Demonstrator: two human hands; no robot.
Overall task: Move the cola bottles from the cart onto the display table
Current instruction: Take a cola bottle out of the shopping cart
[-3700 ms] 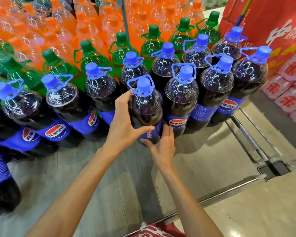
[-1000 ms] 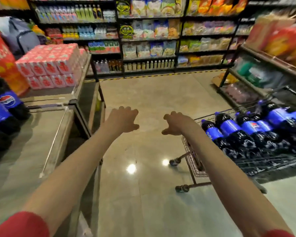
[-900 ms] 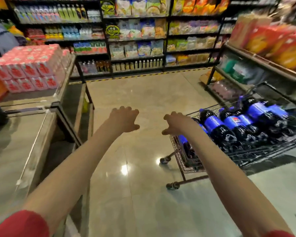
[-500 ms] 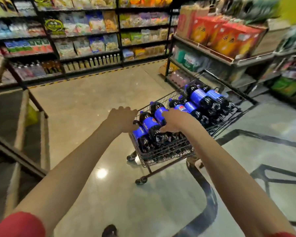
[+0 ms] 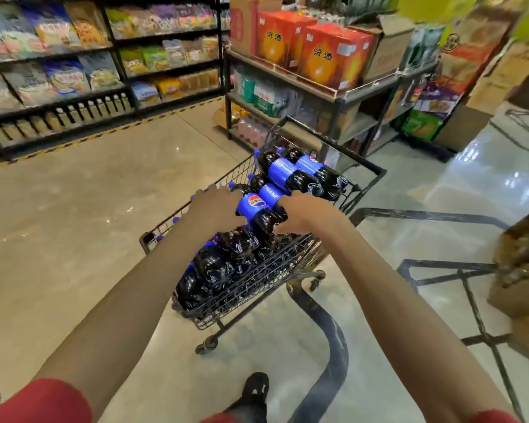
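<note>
Several cola bottles with blue labels and blue caps lie stacked on their sides in a black wire cart (image 5: 290,264) in the aisle ahead of me. Both my arms reach over it. My left hand (image 5: 215,209) is at the left side of the topmost near bottle (image 5: 257,209), back up, its fingers hidden. My right hand (image 5: 306,215) is at that bottle's right side, with loosely curled fingertips touching the dark body. Two more bottles (image 5: 300,175) lie on top toward the cart's handle. The display table is out of view.
A shelf rack (image 5: 333,96) with red-orange boxes stands just behind the cart. Long snack shelves (image 5: 74,71) line the far left. A black metal frame (image 5: 458,270) and a curved black bar (image 5: 330,346) sit on the floor at right. My shoe (image 5: 255,389) is below.
I turned right, away from the display table with its standing bottles, toward the cart. It now lies straight ahead and closer, and both hands have come down onto a top bottle.
</note>
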